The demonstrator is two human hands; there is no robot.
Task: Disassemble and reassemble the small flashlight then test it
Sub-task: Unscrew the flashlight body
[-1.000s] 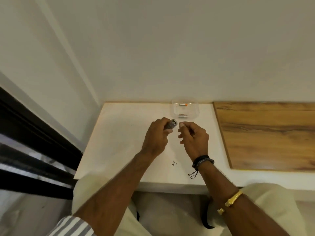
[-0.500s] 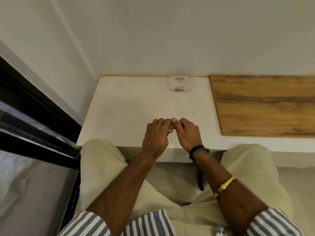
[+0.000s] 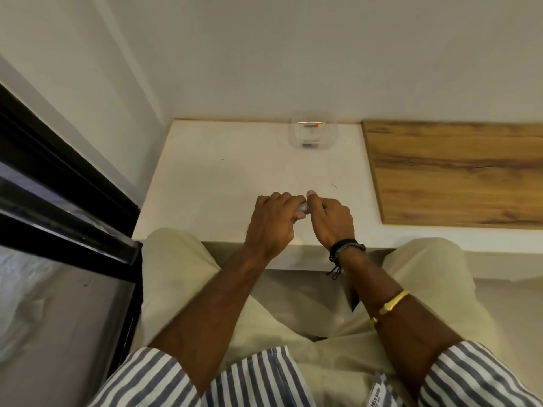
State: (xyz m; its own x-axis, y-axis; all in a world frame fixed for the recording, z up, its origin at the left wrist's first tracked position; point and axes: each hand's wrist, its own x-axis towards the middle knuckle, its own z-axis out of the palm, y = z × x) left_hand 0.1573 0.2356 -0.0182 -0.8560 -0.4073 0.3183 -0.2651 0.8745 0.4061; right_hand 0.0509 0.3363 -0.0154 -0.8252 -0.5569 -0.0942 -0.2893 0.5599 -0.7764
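From the head view, the flashlight (image 3: 302,207) looks a small, stiff metal cylinder, light and likely smooth enough to slip when twisted, so the barrel is the place to hold it. It sits between both hands, just above the near edge of the white worktop (image 3: 223,171). The left hand (image 3: 271,221) has its grip wrapped closed around the barrel, hiding most of it. The right hand (image 3: 330,218) pinches at the exposed end with curled fingers; whether it holds a cap or a loose part I cannot tell. A clear tub (image 3: 314,133) with small parts inside stands well apart, against the wall.
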